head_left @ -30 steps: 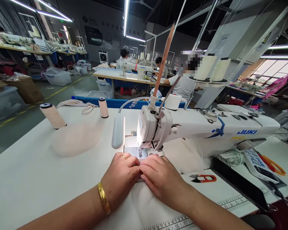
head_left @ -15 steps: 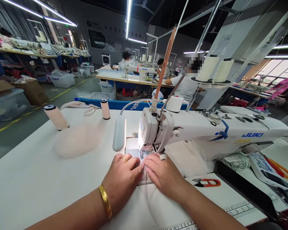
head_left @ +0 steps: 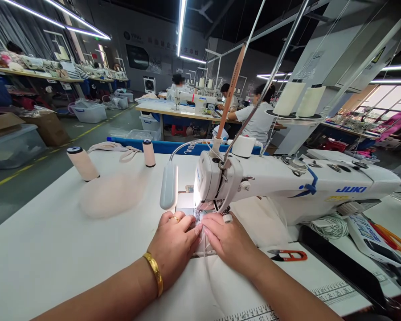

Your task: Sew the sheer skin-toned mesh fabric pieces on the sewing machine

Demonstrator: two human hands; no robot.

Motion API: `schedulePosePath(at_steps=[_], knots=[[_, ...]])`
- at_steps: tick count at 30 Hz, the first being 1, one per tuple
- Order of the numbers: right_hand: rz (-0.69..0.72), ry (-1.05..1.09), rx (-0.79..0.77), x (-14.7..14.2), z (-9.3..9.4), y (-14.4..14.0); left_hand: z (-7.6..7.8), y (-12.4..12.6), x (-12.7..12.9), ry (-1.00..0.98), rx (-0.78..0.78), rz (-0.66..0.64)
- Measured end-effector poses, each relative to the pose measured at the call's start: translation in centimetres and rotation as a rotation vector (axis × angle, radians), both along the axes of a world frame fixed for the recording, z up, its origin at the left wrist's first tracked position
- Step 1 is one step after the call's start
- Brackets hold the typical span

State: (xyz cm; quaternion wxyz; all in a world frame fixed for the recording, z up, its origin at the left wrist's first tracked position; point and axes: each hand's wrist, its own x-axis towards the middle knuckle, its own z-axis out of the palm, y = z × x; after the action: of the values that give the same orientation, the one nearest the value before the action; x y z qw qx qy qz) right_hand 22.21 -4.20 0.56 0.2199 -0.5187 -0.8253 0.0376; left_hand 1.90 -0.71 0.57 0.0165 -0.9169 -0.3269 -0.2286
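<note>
Needle's hidden behind the machine head (head_left: 217, 180), both left hand (head_left: 175, 243) and right hand (head_left: 229, 240) press flat-fingered on white fabric (head_left: 207, 285), nudged slightly closer than before.

Garment factory floor, white JUKI sewing machine (head_left: 287, 183) on a long white table (head_left: 36, 249), thread cones (head_left: 83, 163), rows of more sewing stations (head_left: 194, 100) with seated workers, shelves of fabric (head_left: 26, 67), strip lights overhead
</note>
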Motion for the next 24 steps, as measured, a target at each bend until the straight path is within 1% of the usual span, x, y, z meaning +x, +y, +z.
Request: schedulePosePath(at_steps=[5, 9, 13, 15, 16, 18, 20, 22, 24], knots=[[-0.002, -0.009, 0.001, -0.1, 0.2, 0.0, -0.1, 0.1, 0.0, -0.001, 0.005, -0.008], [0.001, -0.017, 0.033, 0.0, 0.0, 0.0, -0.1, 0.2, -0.1, 0.003, -0.005, -0.014], [0.017, -0.027, 0.046, 0.2, 0.1, -0.4, 0.1, 0.3, -0.3, -0.035, 0.005, -0.037], [0.05, -0.026, 0.024, 0.3, 0.6, -0.9, 0.2, 0.4, -0.4, -0.056, 0.006, -0.068], [0.088, -0.021, -0.002, 0.4, 0.9, -1.1, 0.2, 0.5, -0.5, -0.063, 0.001, -0.088], [0.181, -0.011, -0.061, 0.4, 1.4, -1.5, 0.2, 0.6, -0.7, -0.07, -0.03, -0.12], [0.232, -0.012, -0.092, 0.5, 1.6, -1.8, 0.1, 0.8, -0.9, -0.088, -0.077, -0.132], [0.216, 0.006, -0.087, 0.6, 1.4, -1.8, -0.2, 1.0, -1.0, -0.113, -0.131, -0.132], [0.171, 0.081, -0.098, 0.6, 1.2, -1.6, -0.3, 1.3, -1.0, -0.134, -0.178, -0.127]])
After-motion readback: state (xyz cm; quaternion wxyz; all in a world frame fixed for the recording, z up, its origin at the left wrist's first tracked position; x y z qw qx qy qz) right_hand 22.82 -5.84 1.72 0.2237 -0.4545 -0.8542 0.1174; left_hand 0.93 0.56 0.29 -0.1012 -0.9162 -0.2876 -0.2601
